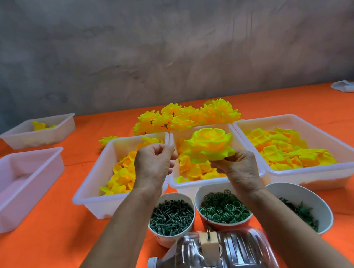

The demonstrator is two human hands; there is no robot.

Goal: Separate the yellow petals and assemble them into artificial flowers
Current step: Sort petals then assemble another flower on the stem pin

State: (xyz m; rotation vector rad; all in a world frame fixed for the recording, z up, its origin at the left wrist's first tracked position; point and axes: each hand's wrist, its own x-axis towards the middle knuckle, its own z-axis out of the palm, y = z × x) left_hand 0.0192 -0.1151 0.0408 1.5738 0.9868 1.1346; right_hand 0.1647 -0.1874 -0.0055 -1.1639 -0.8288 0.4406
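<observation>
Currently the right hand is raised over the middle tray, fingers curled up under a yellow flower and pinching its base; the bloom faces upward, layered petals spread. Left hand is level with it and just beside it, fingers curled with thumb and forefinger brought together near the flower's left edge; whether they pinch anything cannot be told, too small to resolve. Directly under the left hand: left tray, white, part-filled with loose yellow petals. Under the right hand the middle tray holds more petals, orange-yellow. To the right of the right hand: right tray, with flatter squarish petals. Beyond both hands, past the trays, a heap of finished flowers lies on the orange tablecloth. Nearer than the hands, between the forearms: cup of green stem pegs, cup of green rings; outside the right forearm, a third cup with dark green pieces, shape unclear. Nearest of all, a clear plastic bottle lies on its side, cap pointing left, a small pale block with a pin set on top. Far left of the left hand: an empty-looking white tray, and behind it another tray holding a few yellow petals. Far right, at the table edge, a white object, unidentifiable.
</observation>
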